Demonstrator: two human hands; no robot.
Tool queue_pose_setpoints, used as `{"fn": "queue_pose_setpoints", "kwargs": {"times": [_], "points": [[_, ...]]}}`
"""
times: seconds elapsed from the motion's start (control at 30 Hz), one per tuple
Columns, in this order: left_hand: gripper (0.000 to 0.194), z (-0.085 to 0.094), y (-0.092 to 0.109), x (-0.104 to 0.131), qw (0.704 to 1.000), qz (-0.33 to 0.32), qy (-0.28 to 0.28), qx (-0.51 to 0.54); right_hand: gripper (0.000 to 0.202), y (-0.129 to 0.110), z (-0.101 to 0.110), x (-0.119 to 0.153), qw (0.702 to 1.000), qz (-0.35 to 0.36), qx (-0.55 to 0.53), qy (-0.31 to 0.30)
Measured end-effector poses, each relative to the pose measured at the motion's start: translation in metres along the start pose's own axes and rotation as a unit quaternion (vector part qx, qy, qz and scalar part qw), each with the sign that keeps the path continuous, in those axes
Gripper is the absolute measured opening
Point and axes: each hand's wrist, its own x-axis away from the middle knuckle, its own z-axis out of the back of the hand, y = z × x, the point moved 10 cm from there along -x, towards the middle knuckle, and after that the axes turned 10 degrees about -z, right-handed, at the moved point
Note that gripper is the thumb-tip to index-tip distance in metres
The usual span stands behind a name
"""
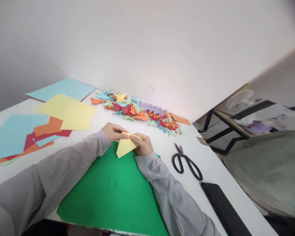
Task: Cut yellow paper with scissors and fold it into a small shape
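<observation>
A piece of folded yellow paper is held up over the far end of a green mat. My left hand pinches its upper left edge, fingers closed. On the other side, my right hand grips the top right edge between thumb and fingers. The thumbs come close together along the upper fold. Below the hands, the paper hangs down to a pointed corner. Part of the fold is hidden behind the fingers.
Beyond my hands lies a long heap of folded coloured paper shapes. Yellow sheets, blue sheets and smaller scraps spread at left. Black-handled scissors and a black oblong object lie at right. A shelf stands past the table.
</observation>
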Motion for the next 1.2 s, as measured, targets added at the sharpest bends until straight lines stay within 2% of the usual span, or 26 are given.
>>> {"fn": "queue_pose_setpoints", "kwargs": {"times": [0.33, 0.53, 0.77, 1.2], "points": [[0.028, 0.001, -0.009, 0.002, 0.998, 0.021, 0.025, 0.051, 0.027, -0.002, -0.003, 0.003, 1.0, 0.004, 0.009, -0.004], [0.026, -0.001, -0.008, 0.002, 0.997, 0.029, 0.017, 0.067, 0.029, -0.007, -0.001, 0.004, 0.996, 0.045, 0.07, 0.013], [0.037, -0.002, -0.013, 0.0, 0.993, 0.055, 0.031, 0.102, 0.033, -0.007, 0.0, 0.005, 0.996, 0.043, 0.067, 0.025], [0.039, 0.005, -0.018, -0.003, 0.995, 0.036, 0.065, 0.071, 0.032, -0.014, -0.005, 0.014, 0.997, 0.032, 0.048, 0.049]]}}
